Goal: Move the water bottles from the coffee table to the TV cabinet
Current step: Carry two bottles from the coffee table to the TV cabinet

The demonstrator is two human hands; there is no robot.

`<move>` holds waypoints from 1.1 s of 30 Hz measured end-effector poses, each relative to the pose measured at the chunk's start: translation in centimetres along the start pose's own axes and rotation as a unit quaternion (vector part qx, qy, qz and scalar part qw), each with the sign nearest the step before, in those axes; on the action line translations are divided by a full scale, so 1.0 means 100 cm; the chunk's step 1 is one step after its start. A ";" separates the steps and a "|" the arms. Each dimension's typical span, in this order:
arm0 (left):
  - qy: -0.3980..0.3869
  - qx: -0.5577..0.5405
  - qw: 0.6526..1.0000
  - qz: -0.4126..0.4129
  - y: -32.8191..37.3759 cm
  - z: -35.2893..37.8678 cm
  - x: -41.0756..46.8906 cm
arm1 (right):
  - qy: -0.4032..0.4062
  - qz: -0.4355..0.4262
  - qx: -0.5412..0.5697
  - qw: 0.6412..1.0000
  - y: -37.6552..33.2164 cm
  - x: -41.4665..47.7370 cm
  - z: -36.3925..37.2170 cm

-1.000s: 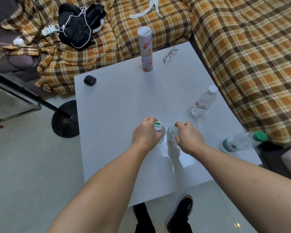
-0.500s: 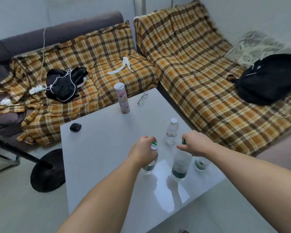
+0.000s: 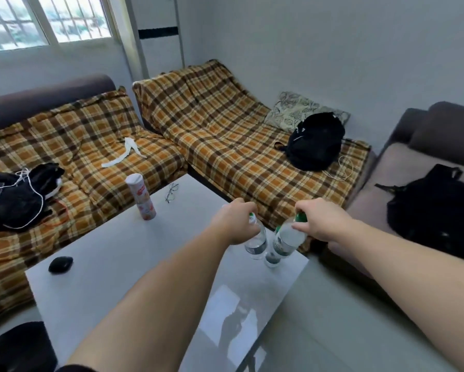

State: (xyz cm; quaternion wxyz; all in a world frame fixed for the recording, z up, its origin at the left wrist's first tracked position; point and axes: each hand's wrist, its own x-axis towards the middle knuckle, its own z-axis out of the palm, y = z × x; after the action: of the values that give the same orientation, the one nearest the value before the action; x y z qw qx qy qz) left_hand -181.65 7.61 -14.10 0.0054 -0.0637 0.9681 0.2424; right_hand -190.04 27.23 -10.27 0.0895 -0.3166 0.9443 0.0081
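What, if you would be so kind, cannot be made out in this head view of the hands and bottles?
- TV cabinet: not in the head view.
- Cap of the bottle in the left hand: mostly covered by that hand.
- Bottle in the right hand: label blurred, unreadable.
- A third bottle behind those two: only its base shows.
- Print on the snack tube: too small to read.
- Coffee table: near edge hidden by the forearms.

Orange-brown plaid sofa cover (image 3: 225, 135), white coffee table (image 3: 113, 253), green bottle cap (image 3: 300, 217)
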 end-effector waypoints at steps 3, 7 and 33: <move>-0.026 0.017 0.999 0.025 0.021 0.007 0.000 | 0.013 0.045 0.000 0.999 0.025 -0.037 -0.003; -0.063 0.068 0.993 0.072 0.064 0.026 0.000 | 0.031 0.113 0.030 0.993 0.064 -0.098 -0.001; -0.186 0.163 0.742 0.623 0.615 0.284 -0.264 | 0.121 0.683 0.145 0.706 0.199 -0.777 0.105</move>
State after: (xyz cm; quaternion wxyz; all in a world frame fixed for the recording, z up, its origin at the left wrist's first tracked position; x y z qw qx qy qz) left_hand -163.82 77.89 -9.25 0.0431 0.6013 0.7970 0.0372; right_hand -139.37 90.17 -7.86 -0.0113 0.4334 0.8946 -0.1082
